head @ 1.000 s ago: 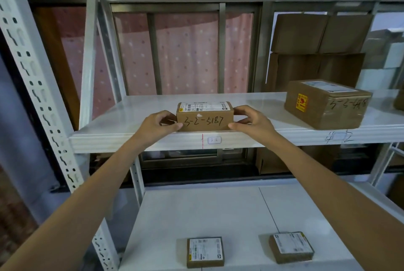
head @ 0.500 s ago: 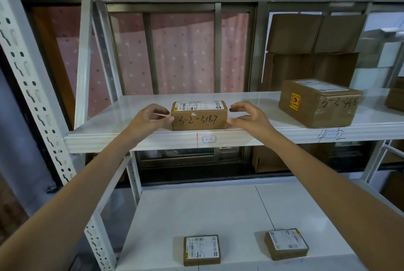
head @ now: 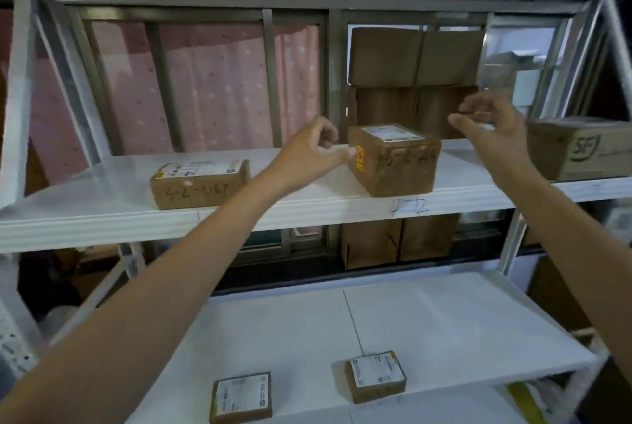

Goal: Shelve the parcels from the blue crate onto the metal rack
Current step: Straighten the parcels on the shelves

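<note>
A small brown parcel with a white label and handwritten digits sits alone near the front edge of the upper white shelf of the metal rack. My left hand hovers to its right, fingers loosely curled, holding nothing, its thumb close to a larger brown parcel with a yellow sticker. My right hand is raised in the air to the right of that larger parcel, fingers relaxed and empty. The blue crate is out of view.
An SF-marked carton stands at the upper shelf's right end. Flat cardboard leans behind the rack by the window. Two small flat parcels lie on the lower shelf. Perforated rack posts stand left.
Both hands have let go of the small parcel and moved right and up. The view has swung right, so the small parcel now lies left of my hands.
</note>
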Available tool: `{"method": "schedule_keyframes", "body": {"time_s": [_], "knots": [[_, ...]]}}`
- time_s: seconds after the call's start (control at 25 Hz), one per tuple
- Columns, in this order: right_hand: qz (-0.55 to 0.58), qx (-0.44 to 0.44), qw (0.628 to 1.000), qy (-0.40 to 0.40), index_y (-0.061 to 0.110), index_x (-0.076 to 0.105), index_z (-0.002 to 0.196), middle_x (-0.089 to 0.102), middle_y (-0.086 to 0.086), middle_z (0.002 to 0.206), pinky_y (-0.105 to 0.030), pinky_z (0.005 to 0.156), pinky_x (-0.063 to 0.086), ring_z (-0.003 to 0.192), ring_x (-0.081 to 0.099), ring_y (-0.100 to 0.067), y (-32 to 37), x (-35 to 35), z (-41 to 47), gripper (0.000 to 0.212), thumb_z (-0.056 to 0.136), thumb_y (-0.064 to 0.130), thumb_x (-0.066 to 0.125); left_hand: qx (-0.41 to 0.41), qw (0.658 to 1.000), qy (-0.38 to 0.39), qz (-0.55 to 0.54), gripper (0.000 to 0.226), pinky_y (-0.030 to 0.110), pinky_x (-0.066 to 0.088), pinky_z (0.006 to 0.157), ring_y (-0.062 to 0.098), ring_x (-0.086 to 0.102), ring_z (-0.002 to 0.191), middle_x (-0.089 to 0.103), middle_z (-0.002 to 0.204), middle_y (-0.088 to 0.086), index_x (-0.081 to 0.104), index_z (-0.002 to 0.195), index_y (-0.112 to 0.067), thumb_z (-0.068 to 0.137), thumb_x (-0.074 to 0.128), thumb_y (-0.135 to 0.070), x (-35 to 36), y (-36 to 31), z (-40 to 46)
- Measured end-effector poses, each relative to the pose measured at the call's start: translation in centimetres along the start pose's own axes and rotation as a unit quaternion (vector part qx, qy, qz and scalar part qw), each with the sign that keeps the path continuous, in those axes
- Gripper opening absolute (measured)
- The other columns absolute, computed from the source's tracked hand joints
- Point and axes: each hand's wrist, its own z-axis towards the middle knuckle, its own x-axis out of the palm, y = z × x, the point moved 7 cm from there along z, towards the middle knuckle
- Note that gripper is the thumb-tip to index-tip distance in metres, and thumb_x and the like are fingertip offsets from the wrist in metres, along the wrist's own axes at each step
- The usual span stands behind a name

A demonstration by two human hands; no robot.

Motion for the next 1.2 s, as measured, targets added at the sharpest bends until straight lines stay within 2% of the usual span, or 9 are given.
{"method": "schedule_keyframes", "body": {"time_s": [0.08,0.2,0.32,0.52,0.68,0.92,1.2], "knots": [[0.011,0.046,0.996,0.077,0.015,0.058,0.121,0.064,-0.002,0.118,-0.031,0.094,0.052,0.108,0.062,-0.018,-5.1,0.0,-0.1,0.044,0.082,0.027,0.075,-0.052,0.998,0.018,0.019,0.045,0.027,0.045,0.087,0.014,0.053,0.109,0.054,0.12,0.0,0.05,0.117,-0.017,0.084,0.066,-0.044,5.7,1.6,0.5],[0.025,0.056,0.978,0.201,0.011,0.057,0.124,0.063,-0.004,0.124,-0.042,0.101,0.05,0.112,0.061,-0.02,-9.7,2.5,-1.7,0.047,0.082,0.024,0.076,-0.113,0.993,-0.001,0.028,0.05,0.024,0.041,0.088,0.013,0.053,0.111,0.055,0.124,-0.001,0.05,0.121,-0.017,0.083,0.067,-0.045,9.8,4.8,0.3],[0.021,0.04,0.969,0.243,0.013,0.059,0.124,0.066,-0.002,0.123,-0.042,0.1,0.051,0.111,0.063,-0.019,-11.5,3.7,-1.8,0.048,0.081,0.027,0.076,-0.145,0.989,-0.034,0.003,0.046,0.016,0.04,0.08,0.007,0.055,0.106,0.057,0.116,-0.009,0.054,0.117,-0.023,0.081,0.069,-0.047,10.4,6.0,0.2],[-0.003,0.018,0.97,0.242,0.02,0.063,0.118,0.07,0.008,0.114,-0.033,0.093,0.054,0.1,0.066,-0.008,-12.2,4.4,-1.3,0.041,0.081,0.032,0.075,-0.146,0.986,-0.082,-0.006,0.027,0.024,0.048,0.087,0.007,0.062,0.096,0.068,0.1,-0.009,0.066,0.099,-0.022,0.08,0.073,-0.039,10.6,5.7,0.4],[-0.033,0.009,0.972,0.231,0.029,0.064,0.108,0.07,0.016,0.102,-0.022,0.08,0.051,0.09,0.065,0.0,-12.5,4.7,-1.2,0.031,0.08,0.038,0.073,-0.142,0.983,-0.112,0.017,0.014,0.029,0.052,0.087,0.007,0.064,0.09,0.068,0.089,-0.014,0.068,0.087,-0.026,0.081,0.072,-0.038,10.9,5.6,0.7],[-0.08,0.004,0.973,0.218,0.036,0.06,0.1,0.065,0.02,0.091,-0.015,0.064,0.041,0.082,0.062,0.001,-12.4,5.3,-0.9,0.023,0.081,0.044,0.07,-0.162,0.971,-0.148,0.091,0.021,0.029,0.05,0.082,0.01,0.063,0.091,0.071,0.092,-0.009,0.071,0.087,-0.024,0.084,0.066,-0.044,11.0,5.8,0.9],[-0.106,0.0,0.971,0.214,0.03,0.063,0.108,0.067,0.017,0.095,-0.018,0.064,0.043,0.084,0.061,-0.003,-12.6,5.7,-0.7,0.031,0.083,0.047,0.068,-0.173,0.968,-0.154,0.1,0.018,0.021,0.04,0.071,0.005,0.059,0.086,0.072,0.094,-0.009,0.069,0.085,-0.027,0.085,0.065,-0.045,10.9,5.7,1.1]]}}
